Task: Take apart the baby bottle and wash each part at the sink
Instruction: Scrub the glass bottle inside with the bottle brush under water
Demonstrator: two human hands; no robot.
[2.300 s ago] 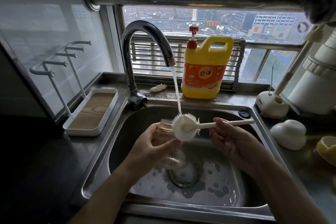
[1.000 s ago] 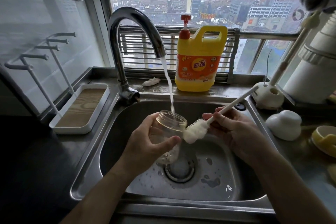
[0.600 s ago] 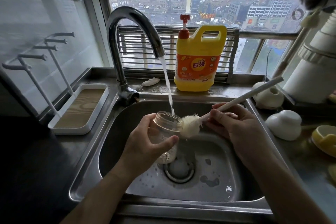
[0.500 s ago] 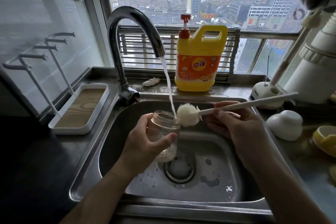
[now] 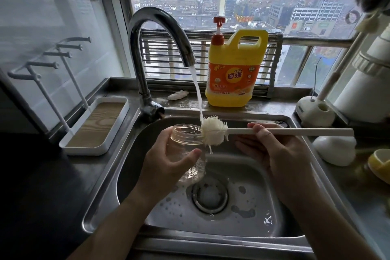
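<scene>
Two bare hands work over a steel sink [image 5: 249, 177] that fills the lower half of the frame. In the centre, the left hand [image 5: 168, 162] holds the clear bottle body [image 5: 184, 138] upright with its open mouth up. The thumb is pressed across the near side and the fingers are curled round the far side, below the threaded neck.

To the right of centre, the right hand [image 5: 280, 154] grips the long white handle of a brush [image 5: 214, 131], with the thumb on top and the fingers curled under. The handle lies level and the bristle head touches the right side of the bottle's rim.

Water [image 5: 197, 95] runs from the curved tap [image 5: 147, 48] at upper centre onto the bristles. The bottle body sits just left of the stream.

A yellow detergent jug [image 5: 232, 74] stands on the ledge behind the sink. A drying rack [image 5: 95, 124] sits at mid left. A white domed cap [image 5: 333, 150] and a yellow ring [image 5: 379, 164] lie on the counter at the right edge. They are probably other parts of the bottle.

The bottle body looks rigid and light, but whether it is glass or hard plastic cannot be told. It is wet and likely slippery, so a wrap round its middle seems safer than a pinch at the rim. The brush looks light, with soft bristles on a stiff handle. A grip close to the head should steer it best.
</scene>
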